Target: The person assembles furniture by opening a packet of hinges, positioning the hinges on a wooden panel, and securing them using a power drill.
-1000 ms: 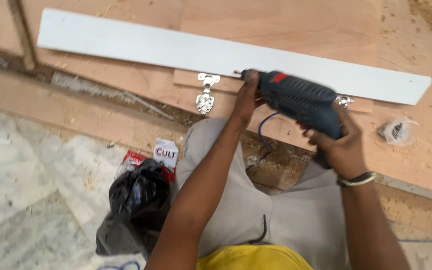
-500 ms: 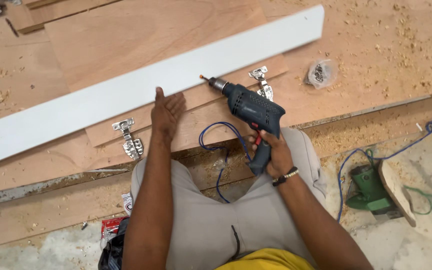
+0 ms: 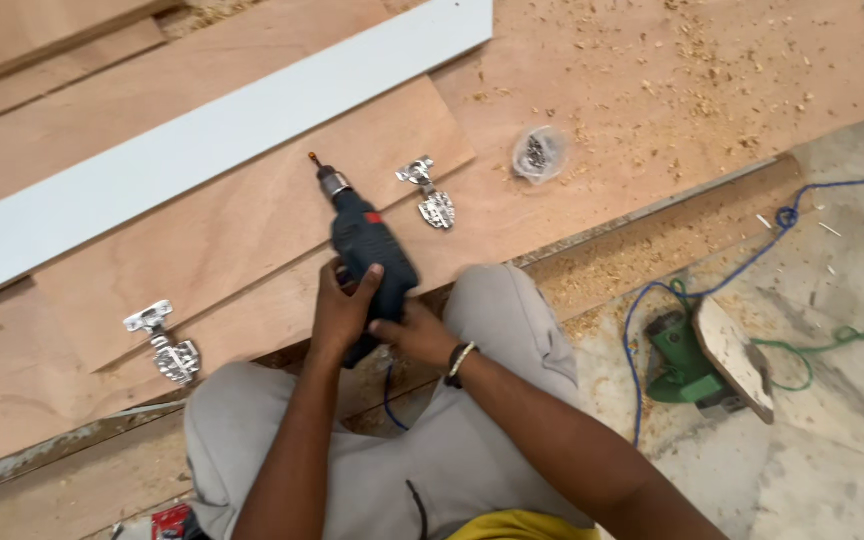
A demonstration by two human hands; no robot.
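1. While the person sits over the plywood, 1 dark corded drill (image 3: 367,250) lies on 1 plywood strip (image 3: 252,225), bit pointing to 11 o'clock.
2. The left hand (image 3: 340,312) wraps its fingers around the drill's body; the right hand (image 3: 412,335) grasps the handle.
3. 2 metal hinges: 1 hinge (image 3: 430,195) at the drill's 2 o'clock, 1 left hinge (image 3: 164,343) at its 8 o'clock.
4. 1 white board (image 3: 202,140) lies at 11 o'clock, 1 screw bag (image 3: 537,152) at 2, and 1 green tool (image 3: 687,365) at 4.
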